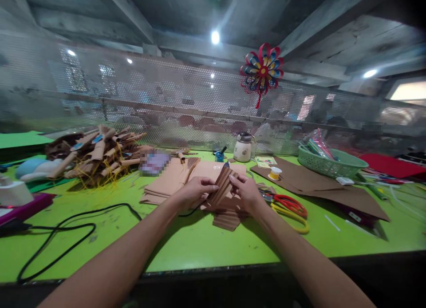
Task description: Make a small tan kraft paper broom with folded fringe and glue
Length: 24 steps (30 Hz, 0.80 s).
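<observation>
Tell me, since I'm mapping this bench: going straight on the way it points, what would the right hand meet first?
The pleated brown paper that the right hand pinches; just past that, probably the left hand, though depth is unclear.

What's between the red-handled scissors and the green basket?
Head view: a brown card sheet lies between scissors and green basket, bearing a small white item. Left hand and right hand pinch pleated paper.

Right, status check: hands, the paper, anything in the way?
Hands shut: left hand and right hand pinch the pleated brown paper. Close beside right hand: scissors.
</observation>
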Motion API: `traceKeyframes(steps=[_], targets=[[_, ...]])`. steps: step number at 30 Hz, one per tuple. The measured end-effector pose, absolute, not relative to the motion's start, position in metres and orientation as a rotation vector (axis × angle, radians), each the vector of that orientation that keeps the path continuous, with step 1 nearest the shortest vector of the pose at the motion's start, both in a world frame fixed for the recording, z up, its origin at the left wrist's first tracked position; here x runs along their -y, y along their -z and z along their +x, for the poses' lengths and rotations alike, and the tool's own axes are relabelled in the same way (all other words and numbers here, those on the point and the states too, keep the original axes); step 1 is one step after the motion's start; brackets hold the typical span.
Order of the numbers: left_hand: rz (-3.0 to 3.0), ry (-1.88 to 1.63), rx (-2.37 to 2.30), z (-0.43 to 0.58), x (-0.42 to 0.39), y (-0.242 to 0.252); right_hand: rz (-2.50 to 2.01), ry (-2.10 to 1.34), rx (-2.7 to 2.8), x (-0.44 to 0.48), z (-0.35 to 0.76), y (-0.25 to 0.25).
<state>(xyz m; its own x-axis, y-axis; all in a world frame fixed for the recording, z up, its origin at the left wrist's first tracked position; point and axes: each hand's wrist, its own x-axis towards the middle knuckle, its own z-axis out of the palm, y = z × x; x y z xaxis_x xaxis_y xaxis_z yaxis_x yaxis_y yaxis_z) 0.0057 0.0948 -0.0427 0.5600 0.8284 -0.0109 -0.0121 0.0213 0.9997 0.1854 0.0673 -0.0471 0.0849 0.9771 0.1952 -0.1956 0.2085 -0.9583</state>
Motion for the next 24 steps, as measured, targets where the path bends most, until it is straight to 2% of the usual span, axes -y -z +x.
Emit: traceKeyframes(steps=[10,17,24], targets=[[1.608,-0.941,-0.905,0.003,-0.096,0.029,-0.891,-1.227,1.089,-0.07,0.193,0.048],[1.627,-0.874,-0.846,0.003,-0.097,0.032,-0.861,-1.257,1.094,-0.072,0.197,0.046],[1.396,-0.776,-0.685,0.006,-0.09,0.033,-0.829,-1.26,1.138,-0.073,0.198,0.048]])
